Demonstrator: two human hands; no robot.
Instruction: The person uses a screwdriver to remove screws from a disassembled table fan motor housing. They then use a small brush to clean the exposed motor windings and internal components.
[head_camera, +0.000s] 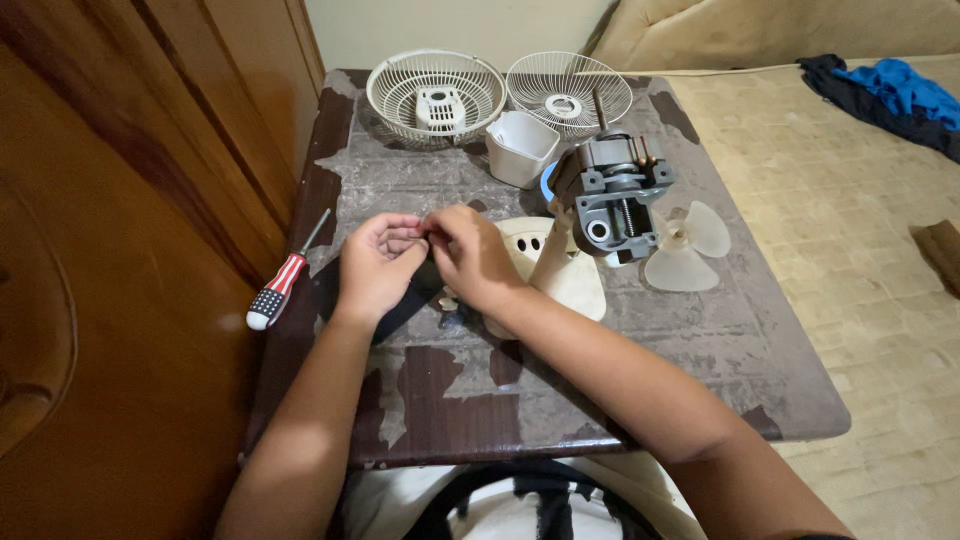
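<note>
My left hand (378, 262) and my right hand (468, 252) meet fingertip to fingertip over the worn table (700, 340), pinching something too small to identify. Beneath them lie a dark flat piece (400, 310) and the cream fan base (575, 280). Just right of my right hand the grey fan motor (612, 195), its shaft pointing up, stands on the base's neck. A translucent fan blade (685, 245) lies to the right of the motor.
Two white wire fan guards (436, 95) (568, 92) lie at the table's far edge, with a white plastic housing (520, 148) in front of them. A screwdriver (282, 280) with a patterned handle rests at the left edge. Wooden door at left, bed with clothes (890, 90) at right.
</note>
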